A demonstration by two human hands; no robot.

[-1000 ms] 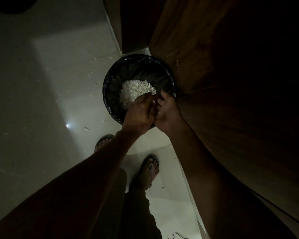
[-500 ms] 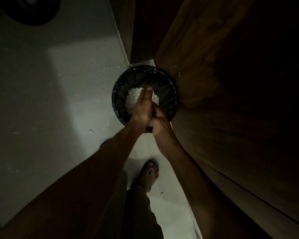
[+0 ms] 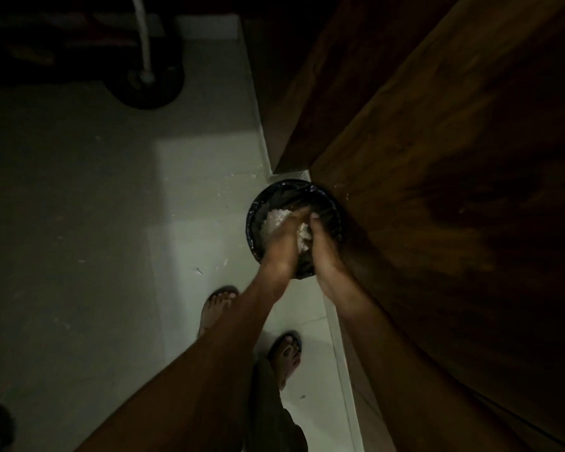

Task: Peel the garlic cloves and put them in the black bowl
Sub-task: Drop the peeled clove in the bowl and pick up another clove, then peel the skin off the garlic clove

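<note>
head view: both hands' grip loose, left hand [image 3: 282, 241] and right hand [image 3: 323, 246] over bin [image 3: 258, 213].

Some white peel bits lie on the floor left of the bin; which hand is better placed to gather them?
Probably the left hand: it is over the black-lined bin on the side toward the open floor. The right hand sits against the wooden cabinet.

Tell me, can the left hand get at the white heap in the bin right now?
Probably yes. The left hand is already over the open, lidless bin, its fingers above the white heap. The right hand is beside it, not blocking.
</note>
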